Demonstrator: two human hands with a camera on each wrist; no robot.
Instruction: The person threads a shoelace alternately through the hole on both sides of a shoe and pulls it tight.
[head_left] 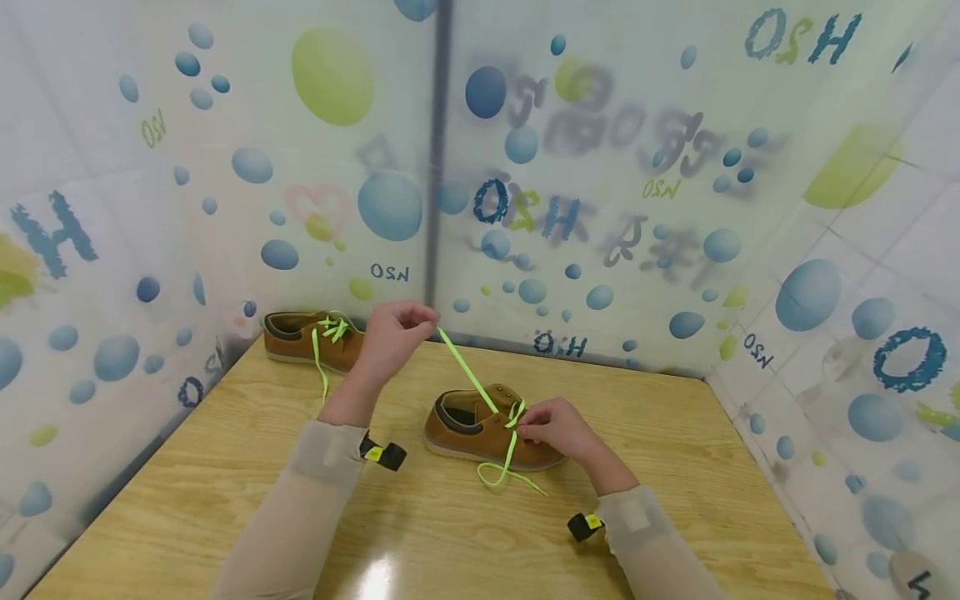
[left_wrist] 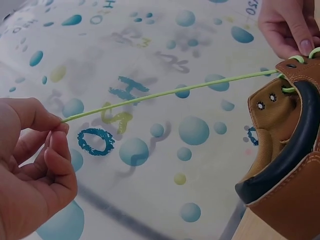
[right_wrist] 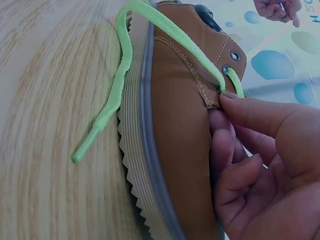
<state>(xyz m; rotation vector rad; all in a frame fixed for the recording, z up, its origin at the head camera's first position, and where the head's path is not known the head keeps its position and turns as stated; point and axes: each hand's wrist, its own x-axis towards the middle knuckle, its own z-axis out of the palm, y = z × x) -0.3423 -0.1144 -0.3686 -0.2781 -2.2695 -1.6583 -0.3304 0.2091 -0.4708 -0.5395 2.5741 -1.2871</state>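
A pale wall (head_left: 112,275) printed with blue and green bubbles stands at the left and runs behind and around the bench (head_left: 180,492) to the right side. At the bench's far left corner sits a brown shoe, the far shoe (head_left: 288,346), its toe hidden behind the left arm. Its yellow-green lace (head_left: 335,327) crosses over the top, with one length hanging down its side.

Next comes the left hand (head_left: 393,337), raised above the bench, its thumb and fingertips pinching the end of another yellow-green lace, the working lace (head_left: 467,364). Below it, a small black camera (head_left: 392,456) sits at the cuff of the beige left sleeve (head_left: 300,508). From the pinch, the working lace runs straight and taut, slanting down rightward to the near shoe (head_left: 452,440).

This brown shoe stands upright around the middle of the bench, heel left, toe right. Two bare eyelets (left_wrist: 266,101) show on its raised flap. The lace's other end drops over the near side, loops on the bench and finishes in a tip (right_wrist: 85,146).

To the right, the right hand (head_left: 562,429) pinches the near shoe by the lacing edge, thumb on top and fingers curled beneath.
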